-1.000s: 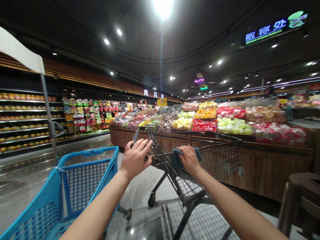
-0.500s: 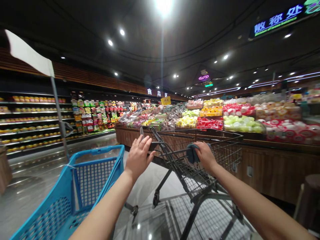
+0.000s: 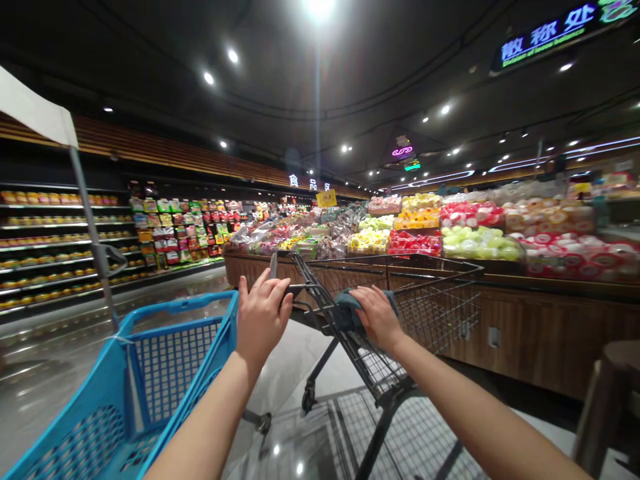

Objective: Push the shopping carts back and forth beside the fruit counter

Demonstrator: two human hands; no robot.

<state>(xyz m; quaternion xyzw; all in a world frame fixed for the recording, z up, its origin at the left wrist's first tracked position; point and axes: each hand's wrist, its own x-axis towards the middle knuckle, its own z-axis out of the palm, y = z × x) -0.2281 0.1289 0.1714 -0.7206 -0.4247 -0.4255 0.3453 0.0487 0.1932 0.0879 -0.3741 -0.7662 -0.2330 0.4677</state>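
A dark wire shopping cart (image 3: 357, 360) stands before me, its handle (image 3: 301, 287) running across at hand height. In my right hand (image 3: 379, 321) is a dark blue-grey cloth (image 3: 346, 308), pressed onto the cart's handle area with the fingers curved over it. My left hand (image 3: 261, 319) is at the handle's left end, fingers stretched out and apart. Whether its palm touches the bar is hidden by the back of the hand.
A blue plastic basket cart (image 3: 175, 303) stands close on my left, with a pole (image 3: 89, 213) bearing a white panel. Beyond the wire cart is a wooden counter (image 3: 540, 343) heaped with colourful packaged goods (image 3: 480, 245). Stocked shelves (image 3: 65, 243) line the far left. A brown stool-like object (image 3: 613, 373) is at right.
My right hand has slid the cloth leftward along the cart's handle area. My left hand has shifted slightly left, fingers still stretched. The view has turned a little to the right.
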